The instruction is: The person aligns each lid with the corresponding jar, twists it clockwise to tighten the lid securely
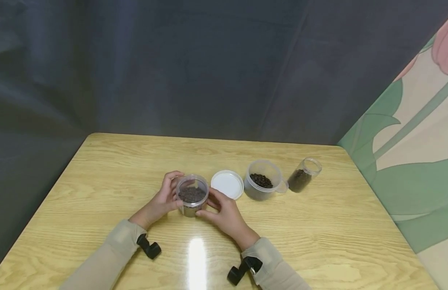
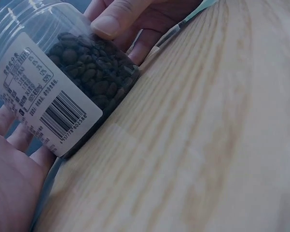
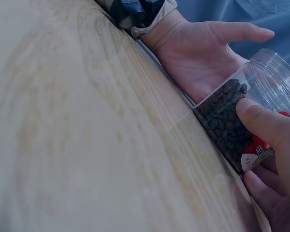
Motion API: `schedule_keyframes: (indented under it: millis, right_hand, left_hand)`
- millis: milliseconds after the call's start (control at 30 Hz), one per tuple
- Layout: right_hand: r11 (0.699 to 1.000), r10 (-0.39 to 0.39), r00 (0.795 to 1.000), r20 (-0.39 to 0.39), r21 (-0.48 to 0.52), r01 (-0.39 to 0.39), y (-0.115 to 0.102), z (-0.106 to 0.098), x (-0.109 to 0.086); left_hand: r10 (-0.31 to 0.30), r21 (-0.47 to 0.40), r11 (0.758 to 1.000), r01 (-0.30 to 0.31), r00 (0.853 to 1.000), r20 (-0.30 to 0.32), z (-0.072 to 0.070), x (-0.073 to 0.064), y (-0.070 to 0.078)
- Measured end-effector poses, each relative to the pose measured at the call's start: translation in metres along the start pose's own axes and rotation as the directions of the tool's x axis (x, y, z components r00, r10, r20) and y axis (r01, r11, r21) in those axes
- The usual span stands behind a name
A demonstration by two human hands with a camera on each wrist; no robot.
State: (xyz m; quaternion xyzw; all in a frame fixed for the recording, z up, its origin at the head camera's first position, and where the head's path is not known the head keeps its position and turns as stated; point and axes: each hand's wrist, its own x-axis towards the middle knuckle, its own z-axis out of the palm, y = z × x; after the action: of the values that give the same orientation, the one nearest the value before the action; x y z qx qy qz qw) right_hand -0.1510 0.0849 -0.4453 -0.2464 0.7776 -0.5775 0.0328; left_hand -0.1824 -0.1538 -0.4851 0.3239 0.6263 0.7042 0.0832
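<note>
A clear, wide-mouthed jar (image 1: 190, 211) of dark beans stands upright on the table between the two hands. Its white label with a barcode (image 2: 62, 113) faces the left wrist camera. My right hand (image 1: 225, 213) grips the jar from the right, thumb (image 3: 260, 118) pressed on the near wall and fingers around the side. On the left, my left hand (image 1: 160, 203) is spread beside the jar with its thumb straight out; the palm (image 3: 198, 60) shows in the right wrist view. Just behind the right fingers, a round white lid (image 1: 227, 184) lies flat.
Right of the lid stands a translucent handled cup (image 1: 258, 195) with dark beans in it. Beyond it is a slim clear jar (image 1: 300, 179), partly filled with dark beans. A dark curtain (image 1: 209, 72) hangs behind the wooden table (image 1: 119, 161), and a flowered panel (image 1: 416, 181) stands at right.
</note>
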Motion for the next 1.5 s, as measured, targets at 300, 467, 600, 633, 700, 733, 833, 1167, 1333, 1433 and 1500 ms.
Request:
schedule_keyframes:
  millis: [300,467,600,633,700,733,833,1167,1333,1433,1500]
  right_hand:
    - [1.0,-0.017,1.0,-0.01,-0.016,0.017,-0.002,0.0,0.001]
    - [1.0,-0.013,1.0,-0.007,-0.023,0.012,-0.003,-0.001,0.001]
    - [1.0,-0.005,1.0,-0.014,-0.023,0.004,0.009,0.002,0.002]
    - [1.0,-0.004,1.0,-0.019,-0.022,0.004,0.014,0.003,0.002]
    - [1.0,0.003,1.0,-0.023,-0.018,-0.003,0.023,0.004,0.003]
    - [1.0,0.0,1.0,-0.021,-0.017,-0.001,0.027,0.005,0.003]
    - [1.0,-0.006,1.0,-0.021,-0.018,0.005,0.034,0.004,0.004]
    - [0.998,-0.044,0.999,-0.006,-0.046,0.044,0.028,0.002,0.003]
    - [0.995,-0.067,0.998,-0.007,-0.071,0.066,0.035,0.001,0.004]
    - [0.995,-0.061,0.998,-0.004,-0.078,0.06,0.034,0.001,0.004]
    - [0.996,-0.055,0.998,-0.003,-0.075,0.055,0.034,0.001,0.004]
  left_hand:
    - [-0.043,0.0,0.999,0.043,0.999,-0.03,0.0,0.001,0.002]
    - [-0.044,0.01,0.999,0.045,0.999,-0.026,0.0,0.002,0.002]
    - [-0.054,0.035,0.998,0.054,0.998,-0.022,0.0,0.002,0.002]
    - [-0.059,0.038,0.997,0.06,0.998,-0.022,0.0,0.002,0.002]
    - [-0.061,0.043,0.997,0.062,0.998,-0.018,0.0,0.002,0.003]
    - [-0.06,0.046,0.997,0.061,0.998,-0.018,0.0,0.002,0.003]
    - [-0.044,0.044,0.998,0.045,0.999,-0.021,-0.001,0.002,0.002]
    - [-0.05,0.006,0.999,0.05,0.998,-0.03,-0.001,0.001,0.003]
    - [-0.084,0.022,0.996,0.084,0.996,-0.026,-0.002,0.003,0.005]
    - [-0.093,0.022,0.995,0.093,0.996,-0.009,-0.003,0.003,0.005]
    - [-0.093,0.026,0.995,0.093,0.996,0.0,-0.003,0.003,0.004]
